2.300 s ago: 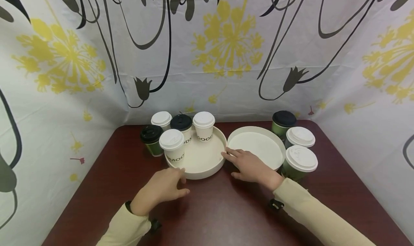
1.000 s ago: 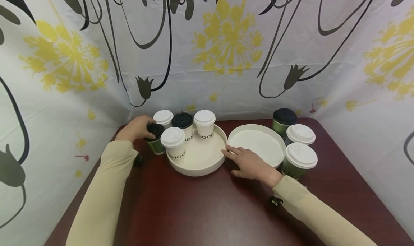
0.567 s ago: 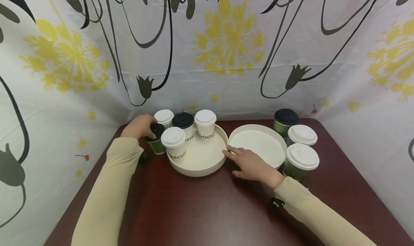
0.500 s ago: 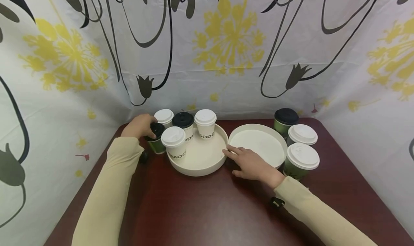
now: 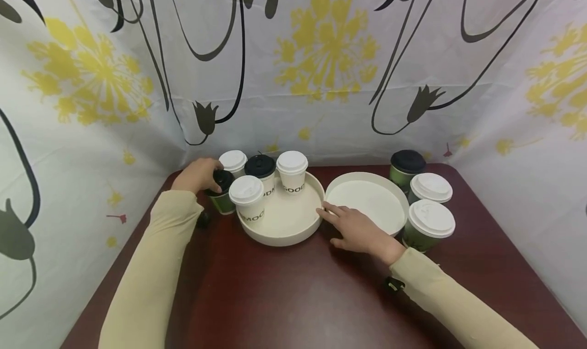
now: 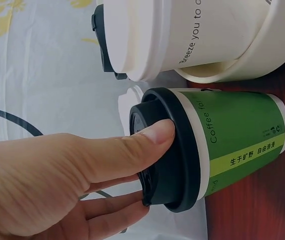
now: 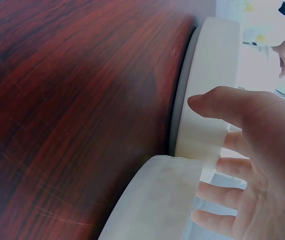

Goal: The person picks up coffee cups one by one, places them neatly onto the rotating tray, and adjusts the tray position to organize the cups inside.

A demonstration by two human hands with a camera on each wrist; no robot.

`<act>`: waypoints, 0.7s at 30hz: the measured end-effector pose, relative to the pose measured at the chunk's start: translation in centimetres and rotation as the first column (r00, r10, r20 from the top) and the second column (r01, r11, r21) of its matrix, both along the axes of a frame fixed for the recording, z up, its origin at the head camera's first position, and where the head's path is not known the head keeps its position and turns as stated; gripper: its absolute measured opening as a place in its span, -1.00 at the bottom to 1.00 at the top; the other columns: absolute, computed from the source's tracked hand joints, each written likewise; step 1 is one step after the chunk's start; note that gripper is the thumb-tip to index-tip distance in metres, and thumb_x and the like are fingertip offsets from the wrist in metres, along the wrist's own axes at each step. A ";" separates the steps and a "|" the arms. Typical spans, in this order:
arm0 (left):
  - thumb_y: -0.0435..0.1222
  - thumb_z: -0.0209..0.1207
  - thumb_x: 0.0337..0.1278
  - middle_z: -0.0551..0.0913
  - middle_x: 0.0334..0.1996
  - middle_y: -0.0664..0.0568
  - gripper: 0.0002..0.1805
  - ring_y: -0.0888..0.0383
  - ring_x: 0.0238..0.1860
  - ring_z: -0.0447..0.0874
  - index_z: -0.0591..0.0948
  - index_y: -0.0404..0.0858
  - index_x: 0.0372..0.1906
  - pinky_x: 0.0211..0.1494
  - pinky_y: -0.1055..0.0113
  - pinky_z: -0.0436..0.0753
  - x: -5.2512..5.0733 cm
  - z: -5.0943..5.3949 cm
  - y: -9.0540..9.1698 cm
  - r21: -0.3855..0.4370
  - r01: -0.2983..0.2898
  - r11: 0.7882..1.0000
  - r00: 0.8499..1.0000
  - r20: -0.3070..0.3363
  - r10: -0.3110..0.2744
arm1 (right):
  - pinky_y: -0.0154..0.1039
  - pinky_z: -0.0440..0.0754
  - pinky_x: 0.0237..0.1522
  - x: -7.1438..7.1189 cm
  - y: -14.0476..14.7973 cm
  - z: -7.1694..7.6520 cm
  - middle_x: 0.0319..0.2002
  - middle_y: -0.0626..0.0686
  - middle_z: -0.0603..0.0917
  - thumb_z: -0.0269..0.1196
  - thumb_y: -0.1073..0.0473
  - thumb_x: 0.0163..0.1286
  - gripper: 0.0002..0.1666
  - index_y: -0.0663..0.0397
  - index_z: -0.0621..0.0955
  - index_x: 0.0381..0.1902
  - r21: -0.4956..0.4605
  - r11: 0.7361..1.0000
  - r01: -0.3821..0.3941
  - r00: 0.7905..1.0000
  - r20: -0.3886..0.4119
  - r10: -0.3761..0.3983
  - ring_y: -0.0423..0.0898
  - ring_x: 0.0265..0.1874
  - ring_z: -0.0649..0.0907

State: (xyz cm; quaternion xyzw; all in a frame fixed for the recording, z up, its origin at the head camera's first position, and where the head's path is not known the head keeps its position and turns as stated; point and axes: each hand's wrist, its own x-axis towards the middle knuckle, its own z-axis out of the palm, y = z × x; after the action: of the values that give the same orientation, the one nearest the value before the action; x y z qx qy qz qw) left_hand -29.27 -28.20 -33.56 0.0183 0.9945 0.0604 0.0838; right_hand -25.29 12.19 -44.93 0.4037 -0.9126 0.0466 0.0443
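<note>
At the far left of the table, the left hand (image 5: 197,176) grips the black lid of a green cup (image 5: 223,202). In the left wrist view the thumb lies on one side of the lid, with fingers on the other, and the green cup (image 6: 242,135) stands beside the left tray. The right hand (image 5: 359,232) rests its fingertips at the rim of the left round tray (image 5: 279,239), where it meets the right tray (image 5: 367,198). Its fingers look extended in the right wrist view, near both tray walls (image 7: 210,90). The left tray bears white cups, one (image 5: 249,204) nearest the green cup.
A white-lidded cup (image 5: 233,160) stands behind the green one. Right of the right tray stand a black-lidded green cup (image 5: 403,170) and two white-lidded cups, the front one (image 5: 428,224) green. A patterned cloth (image 5: 293,84) hangs behind the dark red table (image 5: 284,293).
The left hand has moved from the front of the left tray to the back left and taken hold of the green cup's black lid. The right hand stays at the tray rims.
</note>
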 end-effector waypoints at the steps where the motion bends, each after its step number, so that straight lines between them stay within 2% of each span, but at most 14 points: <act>1: -0.28 0.49 -0.09 0.49 0.29 -0.34 -0.22 -0.28 0.31 0.44 0.47 -0.35 0.32 0.38 -0.16 0.43 0.0 0.0 0.0 -0.001 0.003 1.000 1.000 -0.003 -0.003 | 0.12 0.56 0.21 0.0 0.0 0.0 0.49 0.16 0.32 0.42 -0.03 0.17 -0.04 -0.02 0.31 0.49 0.000 1.000 0.002 1.000 -0.002 -0.002 0.15 0.29 0.53; 13: -0.27 0.46 -0.07 0.49 0.27 -0.38 -0.25 -0.29 0.29 0.45 0.48 -0.38 0.29 0.37 -0.16 0.44 -0.1 0.1 -1.1 -0.001 0.028 1.000 0.999 0.017 -0.028 | 0.10 0.57 0.22 0.2 -0.1 0.1 0.47 0.18 0.34 0.42 -0.01 0.16 -0.05 0.01 0.32 0.48 -0.008 1.000 -0.016 1.000 -0.011 0.016 0.14 0.29 0.54; 17: -0.26 0.46 -0.10 0.50 0.25 -0.38 -0.26 -0.30 0.27 0.47 0.49 -0.39 0.27 0.33 -0.17 0.45 0.2 0.5 -1.6 0.005 0.029 1.000 0.999 0.014 -0.030 | 0.10 0.57 0.22 0.2 -0.1 0.2 0.48 0.17 0.34 0.42 -0.01 0.16 -0.04 -0.01 0.31 0.48 -0.005 1.000 -0.009 1.000 -0.004 0.009 0.14 0.29 0.54; 21: -0.25 0.46 -0.10 0.49 0.27 -0.37 -0.25 -0.31 0.26 0.46 0.49 -0.39 0.27 0.33 -0.18 0.46 0.9 1.4 -1.6 0.005 0.032 0.999 0.999 0.024 -0.032 | 0.11 0.56 0.22 0.1 0.0 0.3 0.48 0.18 0.33 0.42 -0.01 0.17 -0.04 -0.01 0.31 0.49 -0.002 1.000 -0.005 1.000 0.000 0.005 0.15 0.30 0.53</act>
State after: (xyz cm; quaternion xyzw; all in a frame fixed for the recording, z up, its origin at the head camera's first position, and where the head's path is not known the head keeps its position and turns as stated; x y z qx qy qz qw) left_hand -28.42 -29.79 -32.16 0.0338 0.9929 0.0615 0.0965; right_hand -25.16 12.21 -44.68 0.4059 -0.9116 0.0476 0.0445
